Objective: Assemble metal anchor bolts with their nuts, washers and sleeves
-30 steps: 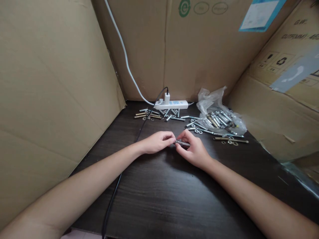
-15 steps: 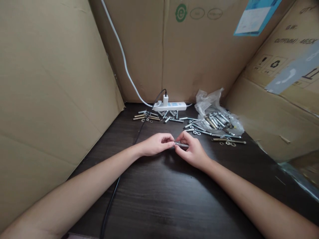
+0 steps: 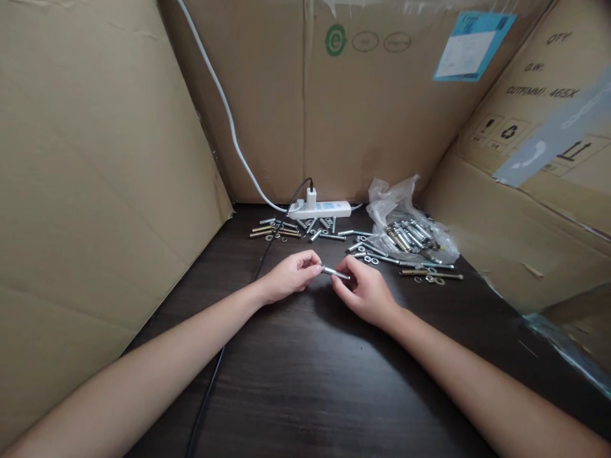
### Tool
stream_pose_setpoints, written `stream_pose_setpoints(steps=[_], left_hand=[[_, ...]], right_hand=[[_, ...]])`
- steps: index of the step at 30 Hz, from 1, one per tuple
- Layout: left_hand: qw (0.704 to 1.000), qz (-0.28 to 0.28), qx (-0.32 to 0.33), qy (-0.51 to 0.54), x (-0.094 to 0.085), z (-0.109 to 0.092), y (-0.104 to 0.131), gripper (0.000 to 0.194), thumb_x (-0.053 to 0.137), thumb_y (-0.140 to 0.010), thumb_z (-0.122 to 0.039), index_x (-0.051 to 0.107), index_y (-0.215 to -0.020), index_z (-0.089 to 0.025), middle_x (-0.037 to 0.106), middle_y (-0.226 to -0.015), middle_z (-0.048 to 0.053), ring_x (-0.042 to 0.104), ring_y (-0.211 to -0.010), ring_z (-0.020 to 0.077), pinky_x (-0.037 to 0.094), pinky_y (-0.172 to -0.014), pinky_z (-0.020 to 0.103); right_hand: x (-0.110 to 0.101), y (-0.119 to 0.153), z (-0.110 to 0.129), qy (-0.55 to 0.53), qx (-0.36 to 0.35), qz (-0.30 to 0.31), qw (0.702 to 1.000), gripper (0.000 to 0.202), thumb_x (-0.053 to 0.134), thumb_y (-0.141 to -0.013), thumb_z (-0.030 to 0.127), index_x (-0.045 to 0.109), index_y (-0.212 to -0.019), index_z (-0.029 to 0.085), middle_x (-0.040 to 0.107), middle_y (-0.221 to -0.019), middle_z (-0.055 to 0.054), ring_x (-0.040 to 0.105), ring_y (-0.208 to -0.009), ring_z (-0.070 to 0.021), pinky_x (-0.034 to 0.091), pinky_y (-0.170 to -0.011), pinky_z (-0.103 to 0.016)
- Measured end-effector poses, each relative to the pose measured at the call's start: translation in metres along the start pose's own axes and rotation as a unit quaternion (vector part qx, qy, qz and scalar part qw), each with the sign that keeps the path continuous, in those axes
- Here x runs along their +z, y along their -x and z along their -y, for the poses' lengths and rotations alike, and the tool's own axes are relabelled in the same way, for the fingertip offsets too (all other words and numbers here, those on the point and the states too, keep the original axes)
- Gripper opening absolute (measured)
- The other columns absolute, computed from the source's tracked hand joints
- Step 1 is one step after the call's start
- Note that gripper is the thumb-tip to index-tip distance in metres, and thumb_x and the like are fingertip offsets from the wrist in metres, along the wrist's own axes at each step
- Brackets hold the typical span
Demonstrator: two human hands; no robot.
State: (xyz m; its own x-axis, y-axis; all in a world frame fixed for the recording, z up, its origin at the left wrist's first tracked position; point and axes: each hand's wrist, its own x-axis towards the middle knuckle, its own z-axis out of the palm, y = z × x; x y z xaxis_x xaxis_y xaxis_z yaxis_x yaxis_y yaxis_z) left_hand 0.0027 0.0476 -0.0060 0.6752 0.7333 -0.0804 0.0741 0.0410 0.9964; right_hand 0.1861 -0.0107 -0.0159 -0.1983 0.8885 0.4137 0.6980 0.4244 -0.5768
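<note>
My left hand (image 3: 293, 277) pinches one end of a silvery expansion bolt (image 3: 336, 273) between thumb and fingertips. The bolt is held above the dark table, its free end pointing right and slightly down. Around that free end is my right hand (image 3: 366, 289), thumb and index finger spread apart with a gap between them. Whether a fingertip touches the bolt there is hard to see. The left fingertips hide the bolt's near end.
Loose bolts, sleeves, nuts and washers (image 3: 274, 230) lie behind my hands. A clear plastic bag (image 3: 382, 197) holds several expansion bolts. A white power strip (image 3: 329, 208) with a black cable (image 3: 210, 388) stands at the back. Cardboard boxes (image 3: 353, 121) enclose three sides.
The right hand's fingers have opened from around the bolt, baring more of it. My left hand has drawn slightly left with the bolt. The view has shifted a little.
</note>
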Motion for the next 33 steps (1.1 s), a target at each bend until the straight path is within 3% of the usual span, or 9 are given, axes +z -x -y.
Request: stream_pose_setpoints(steps=[3,6,9,12,15,22,28,33], left_hand=[[0.999,-0.003,-0.011,0.039,-0.001,0.001,-0.001,0.023,0.056,-0.082,-0.039,0.044,-0.084,-0.018,0.032,-0.057,-0.009,0.026,-0.044,0.0035,0.021,-0.040,0.016],[0.999,0.010,-0.013,0.046,-0.002,0.000,0.000,0.018,0.051,-0.085,-0.035,0.046,-0.086,-0.018,0.035,-0.058,-0.008,0.027,-0.043,0.0037,0.021,-0.040,0.016],[0.999,0.022,-0.017,0.022,-0.002,-0.001,0.001,0.014,0.049,-0.085,-0.030,0.048,-0.083,-0.016,0.035,-0.058,-0.007,0.028,-0.045,0.0042,0.022,-0.042,0.017],[0.999,0.026,-0.021,-0.015,-0.001,-0.003,0.001,0.014,0.050,-0.083,-0.028,0.049,-0.080,-0.015,0.034,-0.056,-0.007,0.029,-0.047,0.0046,0.023,-0.043,0.017],[0.999,0.026,-0.017,-0.042,0.000,-0.004,0.002,0.015,0.050,-0.083,-0.029,0.050,-0.078,-0.015,0.035,-0.055,-0.007,0.029,-0.047,0.0050,0.024,-0.043,0.017],[0.996,0.019,-0.013,-0.081,0.001,-0.003,0.002,0.015,0.049,-0.082,-0.030,0.051,-0.077,-0.016,0.034,-0.054,-0.007,0.030,-0.047,0.0058,0.024,-0.043,0.018],[0.994,0.009,-0.006,-0.111,0.002,-0.001,0.003,0.015,0.047,-0.083,-0.030,0.050,-0.077,-0.016,0.033,-0.054,-0.007,0.030,-0.046,0.0065,0.025,-0.043,0.019],[0.968,-0.070,0.075,-0.227,-0.006,0.000,-0.001,0.015,0.043,-0.083,-0.025,0.052,-0.075,-0.016,0.048,-0.066,-0.002,0.044,-0.062,0.0106,0.038,-0.060,0.023]], right_hand=[[-0.008,-0.005,-0.005,0.087,-0.057,-0.029,0.994,0.010,0.051,-0.085,0.029,0.056,-0.085,0.020,0.058,-0.085,-0.005,0.055,-0.072,-0.0165,0.041,-0.063,-0.026],[-0.024,-0.013,-0.028,0.153,-0.072,-0.060,0.984,0.014,0.051,-0.086,0.031,0.059,-0.085,0.020,0.059,-0.089,-0.008,0.056,-0.082,-0.0207,0.042,-0.073,-0.030],[-0.046,-0.019,-0.069,0.212,-0.004,-0.144,0.966,0.019,0.049,-0.087,0.034,0.061,-0.084,0.019,0.059,-0.084,-0.008,0.055,-0.079,-0.0222,0.042,-0.071,-0.032],[-0.066,-0.019,-0.106,0.282,0.103,-0.226,0.927,0.022,0.052,-0.082,0.037,0.063,-0.082,0.017,0.060,-0.083,-0.010,0.054,-0.075,-0.0237,0.038,-0.063,-0.033],[-0.076,-0.015,-0.126,0.292,0.176,-0.243,0.908,0.022,0.054,-0.079,0.037,0.065,-0.080,0.018,0.061,-0.082,-0.009,0.052,-0.068,-0.0213,0.033,-0.058,-0.032],[-0.078,-0.014,-0.133,0.277,0.226,-0.202,0.912,0.026,0.055,-0.077,0.041,0.068,-0.078,0.018,0.062,-0.078,-0.009,0.049,-0.067,-0.0211,0.034,-0.060,-0.033],[-0.077,-0.015,-0.134,0.272,0.207,-0.212,0.916,0.026,0.054,-0.078,0.041,0.066,-0.083,0.018,0.059,-0.076,-0.007,0.050,-0.072,-0.0226,0.036,-0.070,-0.039],[-0.077,-0.015,-0.130,0.263,0.200,-0.218,0.918,0.018,0.055,-0.077,0.035,0.063,-0.080,0.019,0.057,-0.072,-0.005,0.048,-0.070,-0.0210,0.034,-0.070,-0.038]])
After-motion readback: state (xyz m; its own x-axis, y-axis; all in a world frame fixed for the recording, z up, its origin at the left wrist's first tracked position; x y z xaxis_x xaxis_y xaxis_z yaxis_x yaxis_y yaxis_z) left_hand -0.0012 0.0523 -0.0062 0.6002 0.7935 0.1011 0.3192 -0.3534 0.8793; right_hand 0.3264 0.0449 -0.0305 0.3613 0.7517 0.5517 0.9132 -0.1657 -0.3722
